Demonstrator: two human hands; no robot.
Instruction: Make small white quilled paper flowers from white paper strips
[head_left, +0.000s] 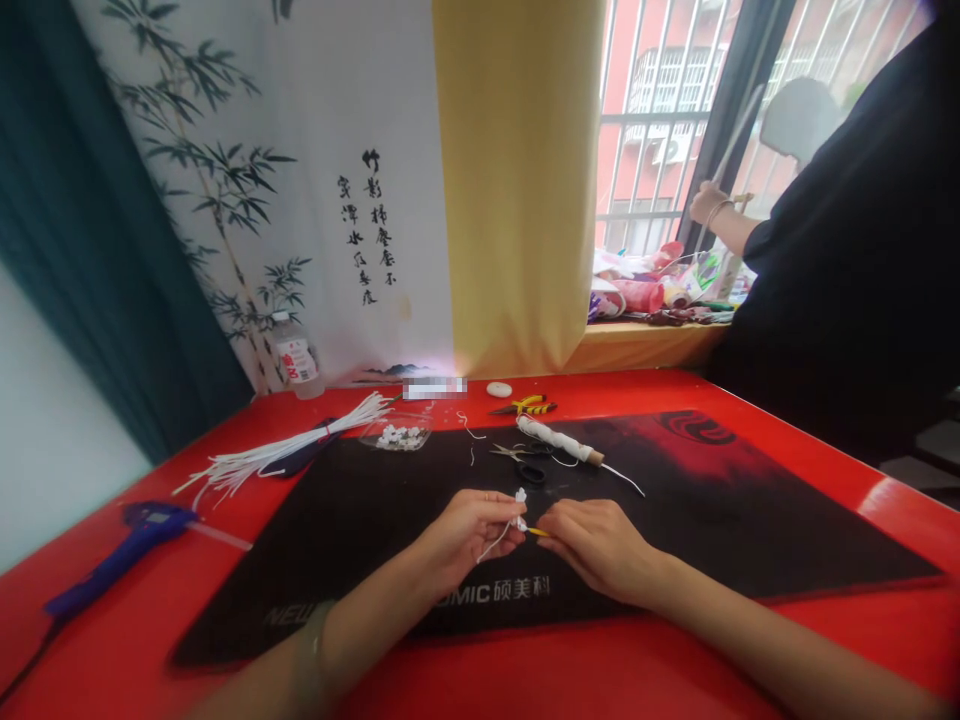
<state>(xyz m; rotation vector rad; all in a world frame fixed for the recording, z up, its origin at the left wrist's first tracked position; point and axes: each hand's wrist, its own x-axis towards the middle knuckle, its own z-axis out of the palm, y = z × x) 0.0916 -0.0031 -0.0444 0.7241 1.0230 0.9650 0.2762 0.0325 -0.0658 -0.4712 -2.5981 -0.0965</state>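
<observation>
My left hand (480,530) pinches a small white crocheted piece (521,510) between thumb and fingers, and a loose strand of white yarn (493,545) hangs from it. Closed around a thin yellow crochet hook (537,532) is my right hand (596,545); the hook's tip meets the white piece, but the stitch is too small to make out. Both hands are above the black desk mat (360,560). Just beyond them lie black-handled scissors (531,472) and a stick wound with white yarn (559,438), its free end trailing right.
Yellow-black pliers (525,406) and a white oval object (499,389) lie behind the mat. At left are white stems (292,445), a clear tray (397,436) of small white pieces, a bottle (298,360) and a blue glue gun (120,565). A person in black (847,230) stands at right.
</observation>
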